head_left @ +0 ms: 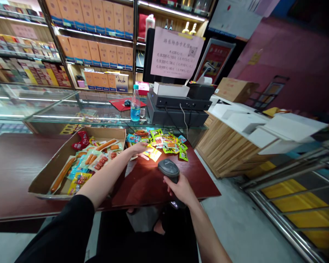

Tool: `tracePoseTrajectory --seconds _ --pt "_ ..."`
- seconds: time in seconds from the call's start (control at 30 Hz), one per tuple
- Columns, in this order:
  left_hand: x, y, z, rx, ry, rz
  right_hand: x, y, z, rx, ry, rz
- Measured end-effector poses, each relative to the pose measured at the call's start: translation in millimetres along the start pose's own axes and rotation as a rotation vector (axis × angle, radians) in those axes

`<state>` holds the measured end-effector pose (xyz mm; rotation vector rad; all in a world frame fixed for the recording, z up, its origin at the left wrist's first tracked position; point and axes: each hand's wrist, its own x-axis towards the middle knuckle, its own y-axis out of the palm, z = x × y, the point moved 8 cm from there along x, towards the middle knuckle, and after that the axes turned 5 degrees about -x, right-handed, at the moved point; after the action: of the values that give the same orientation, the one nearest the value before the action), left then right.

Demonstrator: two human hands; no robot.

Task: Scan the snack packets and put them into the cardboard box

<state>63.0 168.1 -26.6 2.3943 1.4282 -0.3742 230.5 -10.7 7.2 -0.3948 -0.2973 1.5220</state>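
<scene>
A dark handheld scanner (168, 168) is gripped in my right hand (180, 187), its head over the brown table. My left hand (139, 149) reaches across the cardboard tray's right side, its fingers on a yellow snack packet (153, 153) lit by a patch of light. Beyond that packet lies a pile of green, yellow and blue snack packets (170, 142). The open cardboard tray (48, 164) on the left holds packaged sausages (62, 175), a red packet (81, 140) and other small packets. Part of the tray is hidden behind my left forearm.
Behind the table, a glass counter (95, 106) carries a blue-capped bottle (135, 106), a mouse on a red mat (116, 104), and a monitor with a paper sign (175, 54). White boxes (244, 120) sit on the wooden cabinet at right, near metal railings (279, 233).
</scene>
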Motion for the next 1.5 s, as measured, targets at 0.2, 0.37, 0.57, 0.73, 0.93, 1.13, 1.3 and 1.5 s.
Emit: tracePoseTrajectory --seconds 0.2,0.37,0.57,0.73,0.93,1.13,1.3,1.5 --pt "-2.7 -2.0 -3.4 0.042 0.024 -0.027 -0.3 0.1 1.5 0.012 0.017 -0.004" --pt "-9.3 0.9 -7.2 0.061 0.008 -0.055 -2.7 -1.1 2.6 0.005 0.021 -0.01" --pt "-24.6 -16.5 -39.4 0.098 0.149 -0.159 -2.4 -3.6 2.1 -0.024 0.005 0.018" --pt "-88.3 -65.9 -77.0 0.199 0.294 -0.244 8.0 -0.1 13.6 0.031 -0.04 0.01" --pt "-202.3 -161.9 -94.8 0.481 0.355 -0.567 23.1 21.7 24.0 0.088 -0.066 0.097" --pt "-239.1 -172.5 -105.9 0.628 0.466 -0.772 27.6 37.1 32.9 0.107 -0.109 0.146" --pt "-186.3 -95.1 -100.7 0.83 0.463 -0.605 24.4 30.9 26.3 0.13 -0.104 0.122" --pt "-100.1 -9.2 -76.6 1.002 0.411 -0.293 12.2 -1.5 10.9 0.131 -0.048 0.012"
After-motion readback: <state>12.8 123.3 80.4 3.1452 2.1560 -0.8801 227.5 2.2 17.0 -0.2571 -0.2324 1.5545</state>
